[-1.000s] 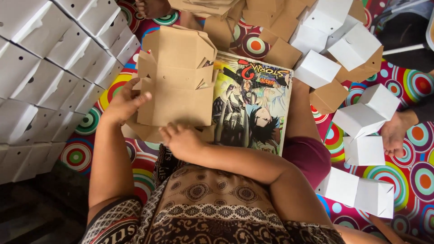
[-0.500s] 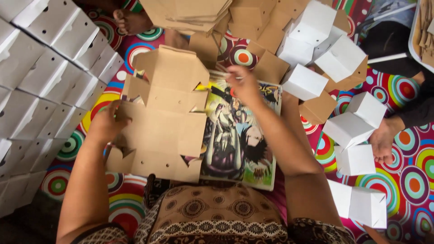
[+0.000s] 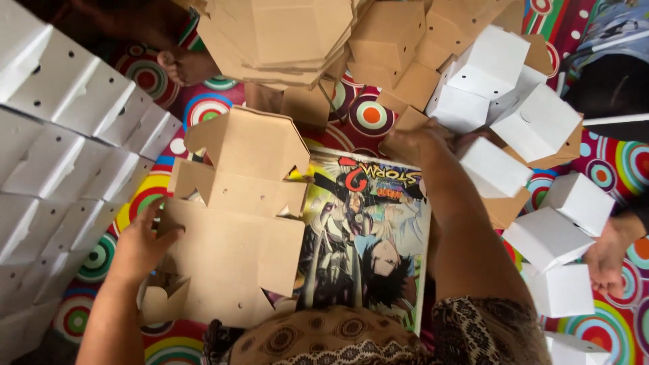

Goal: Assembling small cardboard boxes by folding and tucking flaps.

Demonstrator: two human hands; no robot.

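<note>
A flat brown cardboard box blank (image 3: pixel 233 236) with flaps and cut-outs lies over my lap and over the left part of an illustrated board (image 3: pixel 368 236). My left hand (image 3: pixel 145 247) grips the blank's left edge, thumb on top. My right hand (image 3: pixel 422 142) is stretched forward past the board's top right corner. Its fingers rest among a brown cardboard piece (image 3: pixel 405 132) and a folded white box (image 3: pixel 492 167). Whether it grips either one is hidden by the back of the hand.
Folded white boxes are stacked in rows on the left (image 3: pixel 61 155) and lie loose on the right (image 3: pixel 541 122). A pile of flat brown blanks (image 3: pixel 284 34) lies ahead. Another person's foot (image 3: pixel 186 66) and hand (image 3: pixel 608 257) rest on the circle-patterned mat (image 3: pixel 368 115).
My right hand left the blank's lower edge and reached up and right to the box pile. The blank went from folded to spread flat, and my left hand slid down its left edge.
</note>
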